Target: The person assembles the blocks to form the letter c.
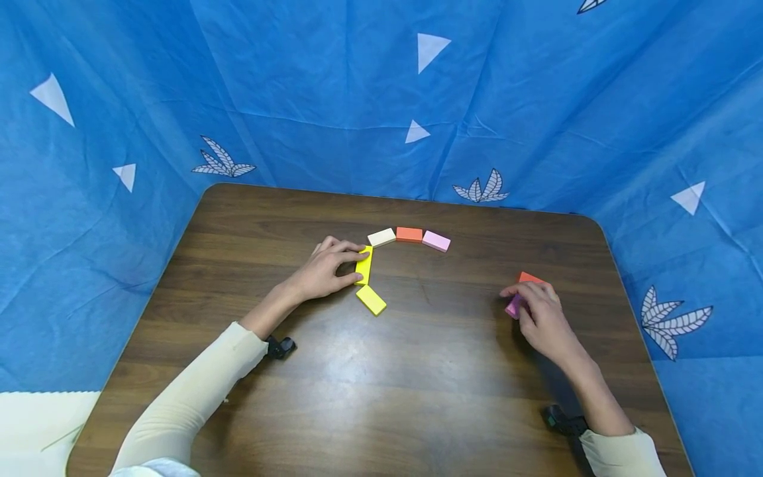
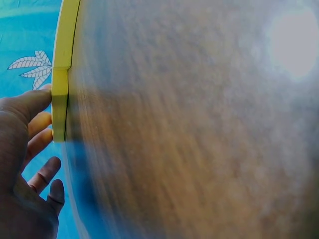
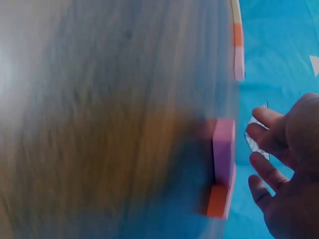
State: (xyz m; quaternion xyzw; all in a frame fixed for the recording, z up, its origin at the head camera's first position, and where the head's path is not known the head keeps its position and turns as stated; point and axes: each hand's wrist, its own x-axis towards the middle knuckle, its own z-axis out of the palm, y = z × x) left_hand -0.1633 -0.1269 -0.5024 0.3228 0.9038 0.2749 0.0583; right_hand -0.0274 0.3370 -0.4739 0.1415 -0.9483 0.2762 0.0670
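Observation:
My left hand (image 1: pixel 322 271) is at a yellow block (image 1: pixel 363 266), pinching it between the thumb at its near end and the fingertips at its far end. A second yellow block (image 1: pixel 371 300) lies angled just in front, its corner close to the first. In the left wrist view the two yellow blocks (image 2: pixel 60 104) line up end to end beside the thumb. My right hand (image 1: pixel 542 318) hovers over a pink-purple block (image 3: pixel 224 149) and an orange block (image 3: pixel 217 201). Its fingers are loosely bent and apart from the blocks in the right wrist view.
Beyond the left hand, a cream block (image 1: pixel 381 237), an orange-red block (image 1: pixel 409 234) and a light pink block (image 1: pixel 437 241) form a curve with the yellow ones. A brown wooden table (image 1: pixel 417 371) carries everything. Blue patterned cloth (image 1: pixel 334 86) hangs around its back and sides.

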